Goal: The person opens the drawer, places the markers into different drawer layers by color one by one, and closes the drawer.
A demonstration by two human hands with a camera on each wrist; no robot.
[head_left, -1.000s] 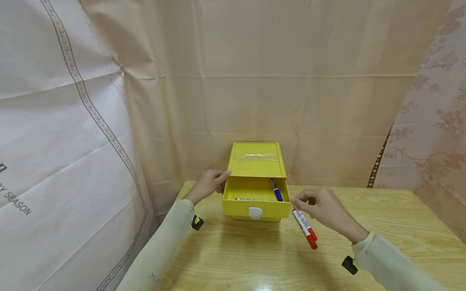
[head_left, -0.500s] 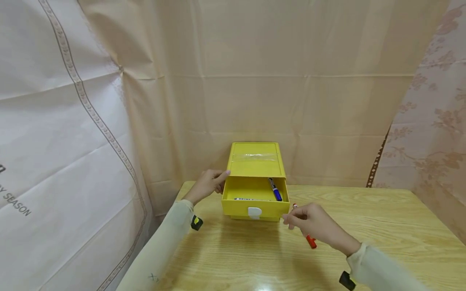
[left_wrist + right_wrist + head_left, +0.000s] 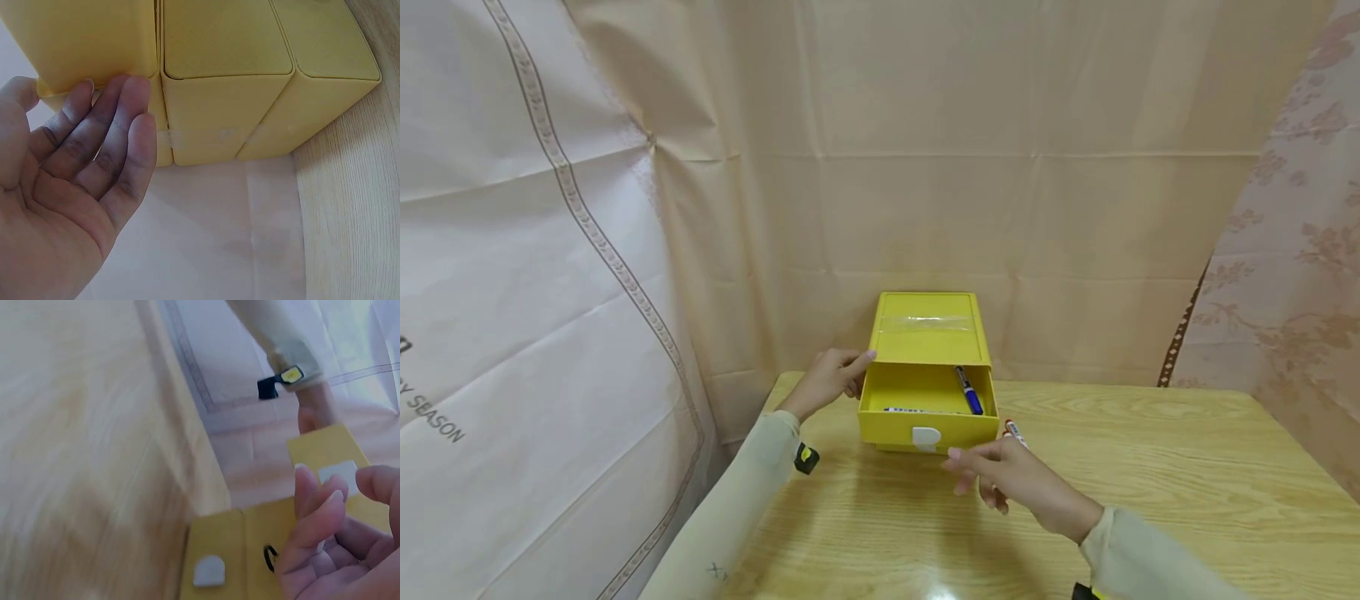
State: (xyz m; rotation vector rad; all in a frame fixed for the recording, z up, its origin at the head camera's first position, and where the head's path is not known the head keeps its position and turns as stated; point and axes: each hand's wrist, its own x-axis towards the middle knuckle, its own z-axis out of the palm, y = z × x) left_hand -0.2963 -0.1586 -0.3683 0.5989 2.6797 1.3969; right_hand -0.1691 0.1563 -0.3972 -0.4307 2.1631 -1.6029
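Observation:
A yellow drawer cabinet (image 3: 928, 333) stands on the table with its top drawer (image 3: 880, 429) pulled out. Inside the drawer lie a blue-capped marker (image 3: 970, 393) and a white marker (image 3: 917, 411) mostly hidden by the front wall. My left hand (image 3: 827, 383) rests against the cabinet's left side, thumb at the top front corner; its fingers (image 3: 134, 100) lie loosely against the yellow wall. My right hand (image 3: 1011, 483) is just in front of the white drawer handle (image 3: 927, 437), fingers loosely bent and holding nothing. Behind it lies a red-and-white marker (image 3: 1013, 432), partly covered.
Below the top drawer are more stacked drawers, one with a white handle (image 3: 209, 570). Clear tape (image 3: 925, 323) crosses the cabinet top. The wooden table (image 3: 1150, 442) stretches to the right. A beige cloth (image 3: 917, 167) hangs behind.
My right hand has moved left and toward me, from beside the red markers to in front of the drawer handle, now covering most of the markers. My left hand and the drawer have stayed put.

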